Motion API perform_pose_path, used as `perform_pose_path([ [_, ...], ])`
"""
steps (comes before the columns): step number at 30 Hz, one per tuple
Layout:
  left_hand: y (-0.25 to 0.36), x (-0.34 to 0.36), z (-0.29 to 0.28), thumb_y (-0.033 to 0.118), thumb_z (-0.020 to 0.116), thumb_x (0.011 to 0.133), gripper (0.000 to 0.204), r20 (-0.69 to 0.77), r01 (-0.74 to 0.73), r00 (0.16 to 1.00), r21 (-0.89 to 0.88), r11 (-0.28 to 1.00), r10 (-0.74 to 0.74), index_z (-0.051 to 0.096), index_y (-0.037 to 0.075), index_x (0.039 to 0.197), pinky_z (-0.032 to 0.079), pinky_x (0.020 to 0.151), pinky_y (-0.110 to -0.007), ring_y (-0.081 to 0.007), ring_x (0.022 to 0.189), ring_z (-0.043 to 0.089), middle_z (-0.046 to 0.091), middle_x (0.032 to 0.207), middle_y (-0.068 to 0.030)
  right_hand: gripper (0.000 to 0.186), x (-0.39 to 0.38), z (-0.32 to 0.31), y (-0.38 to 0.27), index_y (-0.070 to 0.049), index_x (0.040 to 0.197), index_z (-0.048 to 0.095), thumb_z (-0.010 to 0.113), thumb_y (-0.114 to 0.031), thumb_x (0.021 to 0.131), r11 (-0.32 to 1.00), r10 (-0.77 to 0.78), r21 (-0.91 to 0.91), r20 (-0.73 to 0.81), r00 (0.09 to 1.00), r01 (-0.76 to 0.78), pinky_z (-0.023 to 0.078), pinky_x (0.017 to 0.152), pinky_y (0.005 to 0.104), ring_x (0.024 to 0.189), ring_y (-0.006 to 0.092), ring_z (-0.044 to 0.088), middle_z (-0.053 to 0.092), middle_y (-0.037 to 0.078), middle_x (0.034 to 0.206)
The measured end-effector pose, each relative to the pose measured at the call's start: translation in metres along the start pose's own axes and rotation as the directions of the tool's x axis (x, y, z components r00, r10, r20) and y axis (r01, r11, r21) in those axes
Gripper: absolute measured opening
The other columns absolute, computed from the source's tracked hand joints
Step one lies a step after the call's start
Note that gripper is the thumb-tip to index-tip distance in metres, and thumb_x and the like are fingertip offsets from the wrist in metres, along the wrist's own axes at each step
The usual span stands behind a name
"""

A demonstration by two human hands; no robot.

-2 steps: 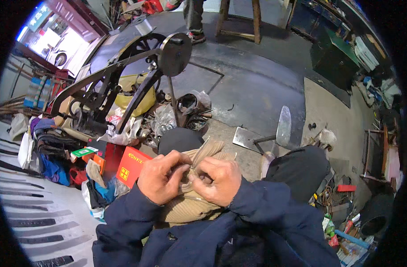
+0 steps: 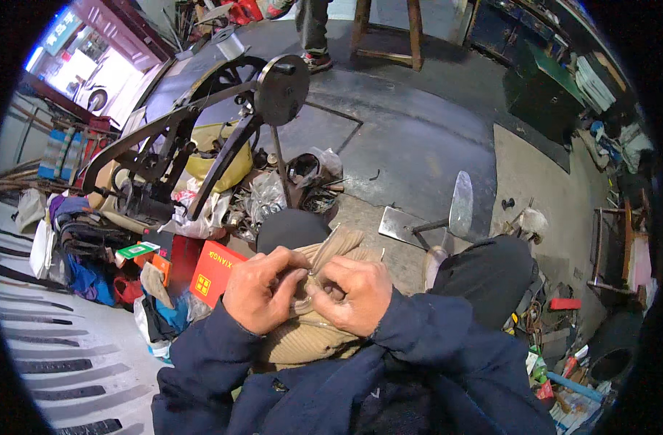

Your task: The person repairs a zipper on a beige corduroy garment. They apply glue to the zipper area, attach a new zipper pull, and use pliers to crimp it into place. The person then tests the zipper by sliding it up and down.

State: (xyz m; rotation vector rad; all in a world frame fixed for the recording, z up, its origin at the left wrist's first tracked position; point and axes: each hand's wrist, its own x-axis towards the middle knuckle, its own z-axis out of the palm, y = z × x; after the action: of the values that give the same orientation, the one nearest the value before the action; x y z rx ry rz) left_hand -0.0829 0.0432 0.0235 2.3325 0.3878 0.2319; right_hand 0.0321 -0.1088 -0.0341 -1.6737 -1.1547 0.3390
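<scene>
A tan ribbed knit garment (image 2: 302, 344) lies bunched across my lap. Thin light strips that look like zipper edges (image 2: 331, 235) run along its upper folds. My left hand (image 2: 265, 291) is closed, thumb and forefinger pinching the knit at its middle. Right beside it, my right hand (image 2: 352, 293) is also closed in a pinch on the same spot, the fingertips of both hands almost touching. Whatever small part sits between the fingertips is mostly hidden by them.
An iron hand-cranked sewing machine (image 2: 201, 123) stands ahead on the left. Next to my left forearm is a red box (image 2: 214, 272). A metal shoe last (image 2: 418, 226) stands ahead of my right knee. Tools and scraps (image 2: 563, 355) lie right. Another person's leg (image 2: 313, 32) shows far off.
</scene>
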Motion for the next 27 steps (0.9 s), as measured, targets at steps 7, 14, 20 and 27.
perform_pose_path([
  [7,-0.005,-0.006,-0.005,0.005,0.068,0.087,0.009,0.082,0.041,0.996,-0.049,0.998,-0.037,0.067,0.003,0.095,0.053,0.064,-0.036,-0.0278,0.071,0.069,0.068,0.079,-0.013,0.021,-0.001,-0.003,-0.004,-0.004,0.076,0.063,0.075,-0.02,0.084,1.0,-0.012,0.022,0.022,1.0,0.012,0.048,0.054,0.0421,0.061,0.0324,0.064,0.06,0.011,0.069],
  [14,-0.018,0.009,-0.007,0.005,0.067,0.085,0.011,0.024,-0.046,0.999,-0.048,0.998,0.047,0.063,0.0,0.093,0.053,0.067,-0.035,-0.0283,0.071,0.068,0.067,0.079,-0.015,0.017,-0.005,-0.005,-0.016,-0.004,0.078,0.062,0.076,-0.014,0.08,0.97,-0.198,0.156,0.051,0.979,0.188,0.046,0.054,0.0412,0.061,0.0322,0.061,0.057,0.011,0.07],
  [20,-0.044,0.051,-0.007,0.003,0.061,0.09,0.008,-0.22,-0.151,0.965,-0.035,0.988,0.14,0.059,-0.002,0.096,0.051,0.079,-0.03,-0.0147,0.082,0.063,0.065,0.086,-0.0085,0.018,-0.01,-0.001,-0.035,-0.002,0.082,0.06,0.076,-0.012,0.083,0.885,-0.308,0.406,0.144,0.94,0.228,0.045,0.054,0.0398,0.06,0.0309,0.058,0.053,0.012,0.074],
  [27,-0.034,0.066,0.028,0.007,0.056,0.098,0.009,-0.17,-0.204,0.979,-0.802,0.561,0.113,0.051,0.001,0.103,0.049,0.106,-0.045,-0.0332,0.122,0.064,0.065,0.127,-0.0236,0.015,-0.012,-0.003,-0.031,0.001,0.09,0.061,0.069,-0.011,0.092,0.842,-0.218,0.54,0.347,0.912,-0.004,0.043,0.057,0.0368,0.061,0.0266,0.055,0.052,0.012,0.077],
])
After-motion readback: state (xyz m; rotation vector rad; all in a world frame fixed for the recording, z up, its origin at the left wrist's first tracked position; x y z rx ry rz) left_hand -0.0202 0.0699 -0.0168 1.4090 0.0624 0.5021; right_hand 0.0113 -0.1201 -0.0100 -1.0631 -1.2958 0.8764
